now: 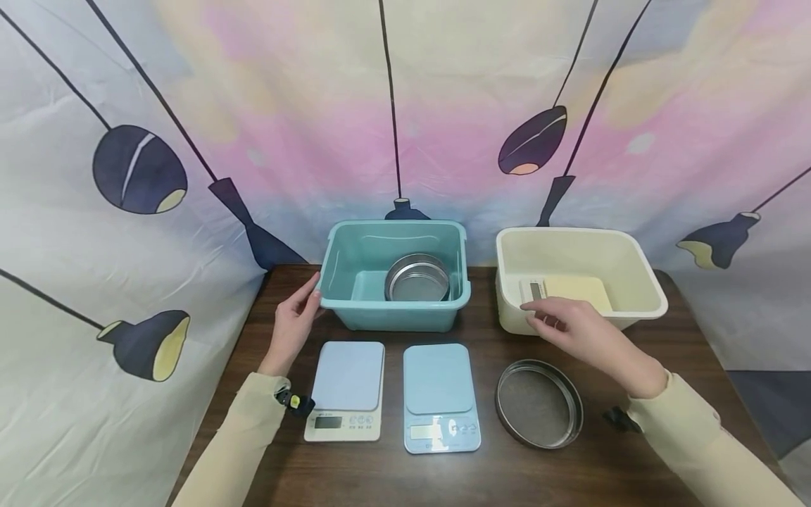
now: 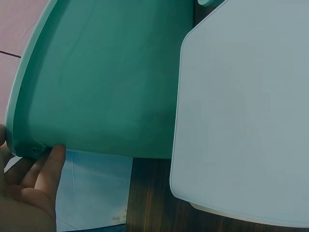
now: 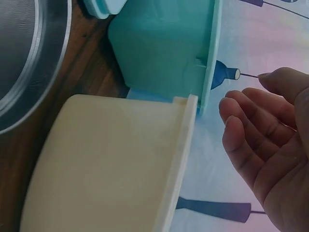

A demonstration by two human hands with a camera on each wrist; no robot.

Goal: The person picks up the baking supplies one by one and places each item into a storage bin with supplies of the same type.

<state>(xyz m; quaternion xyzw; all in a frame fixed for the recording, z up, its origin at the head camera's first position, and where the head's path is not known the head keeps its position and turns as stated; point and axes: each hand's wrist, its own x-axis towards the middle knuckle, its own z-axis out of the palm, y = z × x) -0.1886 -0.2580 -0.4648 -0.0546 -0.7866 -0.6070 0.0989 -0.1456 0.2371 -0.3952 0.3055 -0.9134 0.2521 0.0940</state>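
Note:
My left hand (image 1: 295, 322) holds the left front corner of the teal plastic basin (image 1: 393, 317), its fingers (image 2: 53, 169) against the outside just under the rim. Inside that basin lies a round metal sieve (image 1: 418, 278). Over the front rim of the cream basin (image 1: 633, 246), my right hand (image 1: 573, 325) hovers with loosely bent fingers; the right wrist view shows nothing between thumb and fingertips. A cream kitchen scale (image 1: 576, 290) rests in that basin, partly behind the front rim and my right hand.
On the dark wooden table (image 1: 443, 482), a white kitchen scale (image 1: 348, 377) and a light blue kitchen scale (image 1: 438, 380) stand before the teal basin. Another round metal sieve (image 1: 538, 403) lies nearer my right forearm. A patterned cloth (image 1: 304, 105) hangs behind both basins.

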